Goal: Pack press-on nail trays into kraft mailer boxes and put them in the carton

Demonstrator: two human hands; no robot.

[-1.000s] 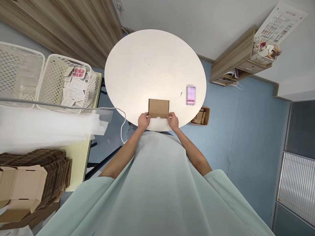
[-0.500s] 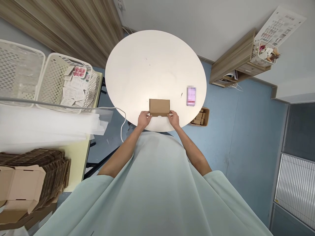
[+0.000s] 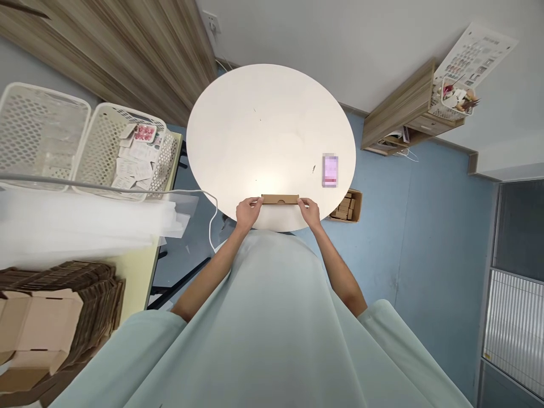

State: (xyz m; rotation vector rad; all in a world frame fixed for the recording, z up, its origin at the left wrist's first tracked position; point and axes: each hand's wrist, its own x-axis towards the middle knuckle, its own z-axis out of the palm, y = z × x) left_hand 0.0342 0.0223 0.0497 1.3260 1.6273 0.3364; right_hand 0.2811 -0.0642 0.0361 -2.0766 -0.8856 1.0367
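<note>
A small brown cardboard box (image 3: pixel 280 199) is held at the near edge of the round white table (image 3: pixel 255 130). Its narrow side, with a half-round notch, faces me. My left hand (image 3: pixel 249 212) pinches the box's left end between thumb and fingers. At the opposite end, my right hand (image 3: pixel 310 212) grips the right corner in the same way. The broad face of the box is turned away from view. To the right on the table lies a pink-purple phone-shaped item (image 3: pixel 330 171), blurred out.
On the left side table stand white baskets (image 3: pixel 89 144), one holding cards, white sheets (image 3: pixel 85 226) and a stack of flat cardboard boxes (image 3: pixel 91 311). A white cable (image 3: pixel 210 224) hangs beside the round table. On the floor at right is a carton (image 3: pixel 357 207) of small boxes.
The box has tipped so its narrow notched side faces me instead of its broad top. Both hands have stayed on its ends and shifted slightly right; the view has moved a little.
</note>
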